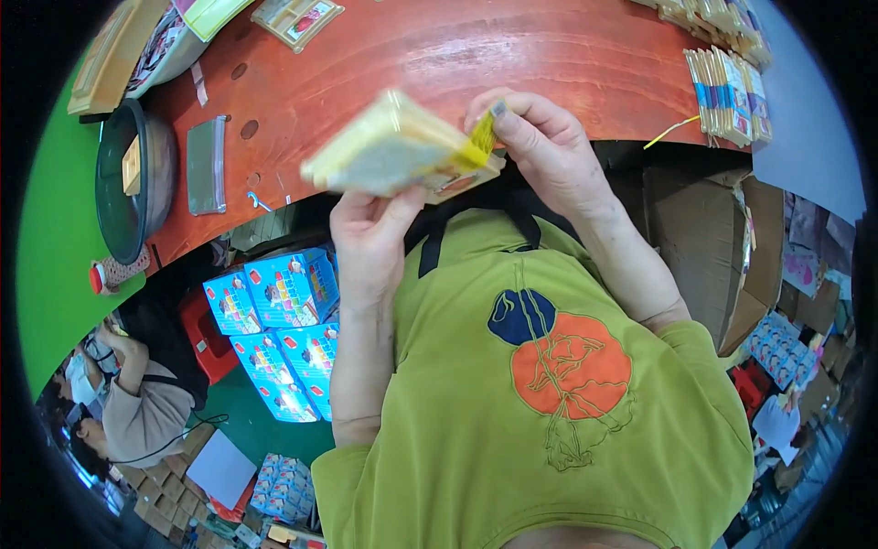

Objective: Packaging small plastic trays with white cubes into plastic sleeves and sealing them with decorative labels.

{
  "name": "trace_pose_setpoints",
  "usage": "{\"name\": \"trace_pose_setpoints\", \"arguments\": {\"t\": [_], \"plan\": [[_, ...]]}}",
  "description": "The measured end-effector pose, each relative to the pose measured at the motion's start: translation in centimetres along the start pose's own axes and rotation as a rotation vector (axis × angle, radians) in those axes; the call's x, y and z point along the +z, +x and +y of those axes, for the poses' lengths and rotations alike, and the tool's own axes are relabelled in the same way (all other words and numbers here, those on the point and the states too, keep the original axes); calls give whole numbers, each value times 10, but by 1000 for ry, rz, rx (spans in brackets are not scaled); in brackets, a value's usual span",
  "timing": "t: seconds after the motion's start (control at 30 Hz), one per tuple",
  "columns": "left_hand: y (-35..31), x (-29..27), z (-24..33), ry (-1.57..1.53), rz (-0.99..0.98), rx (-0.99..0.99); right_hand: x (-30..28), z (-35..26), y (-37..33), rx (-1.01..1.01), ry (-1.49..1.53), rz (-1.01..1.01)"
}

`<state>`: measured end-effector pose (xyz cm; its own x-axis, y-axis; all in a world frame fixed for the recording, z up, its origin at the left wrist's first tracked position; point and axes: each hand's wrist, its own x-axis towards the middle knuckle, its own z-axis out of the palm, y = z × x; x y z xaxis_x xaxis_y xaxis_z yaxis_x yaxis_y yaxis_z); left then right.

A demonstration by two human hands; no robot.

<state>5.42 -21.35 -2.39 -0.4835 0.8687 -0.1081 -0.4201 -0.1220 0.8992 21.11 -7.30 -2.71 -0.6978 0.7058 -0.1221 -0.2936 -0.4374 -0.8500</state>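
Observation:
My left hand (380,224) is closed on the lower edge of a flat stack of pale wooden-looking boards (393,146), blurred by motion and tilted above the table's near edge. A yellow strip (482,139) runs across the stack's right end. My right hand (549,146) pinches that strip between thumb and fingers; whether it goes all the way round cannot be seen. Another yellow strip (672,131) lies at the table edge, beside banded bundles of similar flat pieces (727,96).
The red-brown table (366,73) holds a grey flat case (207,165), a dark basin (137,220) and a picture board (297,20). Blue printed boxes (291,288) stand below to the left, a cardboard carton (690,229) to the right. Another person (146,412) sits at left.

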Motion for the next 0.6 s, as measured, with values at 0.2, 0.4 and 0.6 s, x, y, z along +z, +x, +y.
{"name": "trace_pose_setpoints", "arguments": {"t": [0.2,0.4,0.6], "plan": [[13,8,33,669,-441,656,-17,-28,-2,-275,-267,-435],[6,22,35,750,-534,705,-22,-36,-6,-306,-305,-528],[-1,27,30,804,-587,659,-24,-40,-16,-248,-317,-516]]}}
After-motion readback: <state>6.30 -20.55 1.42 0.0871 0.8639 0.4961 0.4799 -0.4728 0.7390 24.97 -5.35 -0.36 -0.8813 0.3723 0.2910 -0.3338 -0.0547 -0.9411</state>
